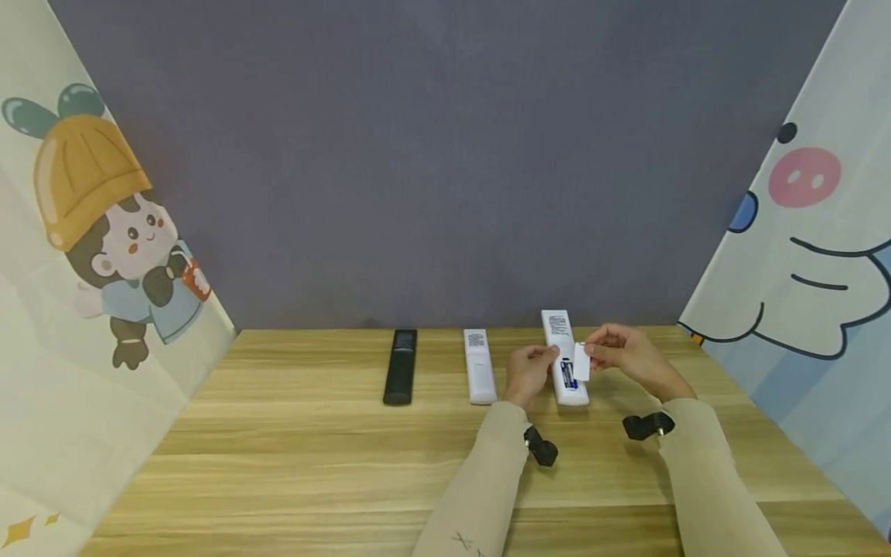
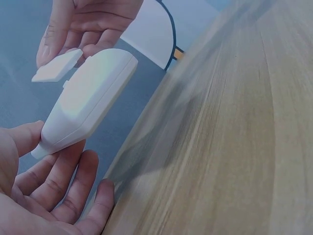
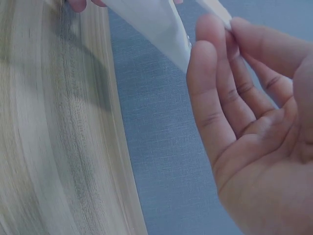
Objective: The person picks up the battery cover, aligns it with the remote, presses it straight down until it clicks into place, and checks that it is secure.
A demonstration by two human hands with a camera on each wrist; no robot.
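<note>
A white remote control [image 1: 557, 331] is held back side up, its battery compartment uncovered and batteries [image 1: 568, 374] showing inside. My left hand [image 1: 530, 371] grips it by the left edge, thumb on one side and fingers beneath in the left wrist view, where the remote [image 2: 90, 98] is raised off the table. Between thumb and fingers, my right hand [image 1: 629, 356] pinches the small white battery cover [image 1: 581, 362], just right of the compartment. In the right wrist view part of the cover [image 3: 215, 9] shows at the fingertips of the right hand [image 3: 259, 122].
Left of the hands, another white remote [image 1: 480, 371] lies back side up on the wooden table [image 1: 313, 464]. Farther left lies a black remote [image 1: 400, 371]. A grey panel [image 1: 445, 170] stands along the table's back edge, with printed cloths [image 1: 835, 309] at both sides.
</note>
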